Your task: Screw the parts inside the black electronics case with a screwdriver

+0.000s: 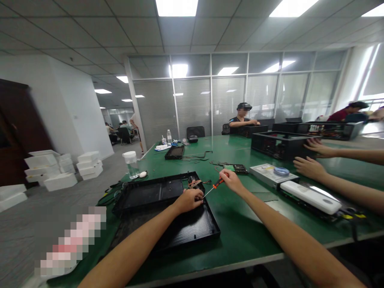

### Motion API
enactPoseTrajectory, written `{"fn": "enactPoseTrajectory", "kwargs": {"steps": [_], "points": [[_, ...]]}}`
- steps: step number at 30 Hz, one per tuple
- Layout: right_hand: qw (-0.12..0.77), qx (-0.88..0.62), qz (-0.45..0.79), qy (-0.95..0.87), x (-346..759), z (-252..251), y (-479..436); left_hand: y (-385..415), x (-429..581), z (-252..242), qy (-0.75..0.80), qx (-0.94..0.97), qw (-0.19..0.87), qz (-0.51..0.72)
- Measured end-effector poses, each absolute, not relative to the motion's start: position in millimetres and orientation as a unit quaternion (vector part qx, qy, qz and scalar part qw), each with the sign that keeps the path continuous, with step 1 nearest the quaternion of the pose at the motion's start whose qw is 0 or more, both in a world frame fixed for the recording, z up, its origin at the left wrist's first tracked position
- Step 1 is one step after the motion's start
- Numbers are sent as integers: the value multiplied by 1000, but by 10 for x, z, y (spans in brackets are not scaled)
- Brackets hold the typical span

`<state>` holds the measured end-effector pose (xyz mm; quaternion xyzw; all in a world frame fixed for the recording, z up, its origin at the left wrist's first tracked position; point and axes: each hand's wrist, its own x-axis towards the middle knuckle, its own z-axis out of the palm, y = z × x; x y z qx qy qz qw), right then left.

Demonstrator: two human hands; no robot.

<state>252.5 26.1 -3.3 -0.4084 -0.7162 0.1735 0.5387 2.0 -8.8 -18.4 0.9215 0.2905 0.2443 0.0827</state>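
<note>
Head-worn camera faces forward, slightly down, near the left hand (189, 200) and right hand (231, 181).

- The tabletop (240, 232) is a plain dark green.
- The case panel (168, 212) is matte black all over.
- The screwdriver (218, 183) has an orange handle with black bands and a silvery shaft.
- The wires (195, 183) mix orange, brown and white strands.
- The long unit (312, 197) is white.
- The drive (270, 174) is silver-grey with a pale label, and the tape roll (281, 171) on it is light blue.
- The open computer case (279, 146) is black.
- The bottle (131, 164) is clear with a white cap.
- The foam boxes (60, 170) are white, on a grey floor (45, 208).
- The door (18, 132) is dark brown.
- The ceiling (120, 28) is a grid of white tiles.
</note>
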Motion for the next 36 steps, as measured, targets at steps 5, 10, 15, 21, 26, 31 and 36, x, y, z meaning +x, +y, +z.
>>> {"fn": "enactPoseTrajectory", "kwargs": {"steps": [5,10,15,21,26,31,36], "points": [[485,-409,96,-767,2474,-43,187,-90,38,-172,294,917,105,250],[478,-418,67,-769,2518,17,157,-75,44,-187,294,916,116,247],[454,-415,42,-787,2517,91,90,-73,56,-190,302,914,118,245],[432,-402,-3,-807,2491,181,1,-62,61,-203,296,916,114,247],[392,-416,-36,-819,2476,219,-39,-64,71,-207,296,916,111,248],[244,-476,-110,-838,2357,583,-217,-78,83,-206,295,914,110,257],[94,-433,-49,-895,2082,1056,-310,-91,92,-208,310,909,95,260]]}}
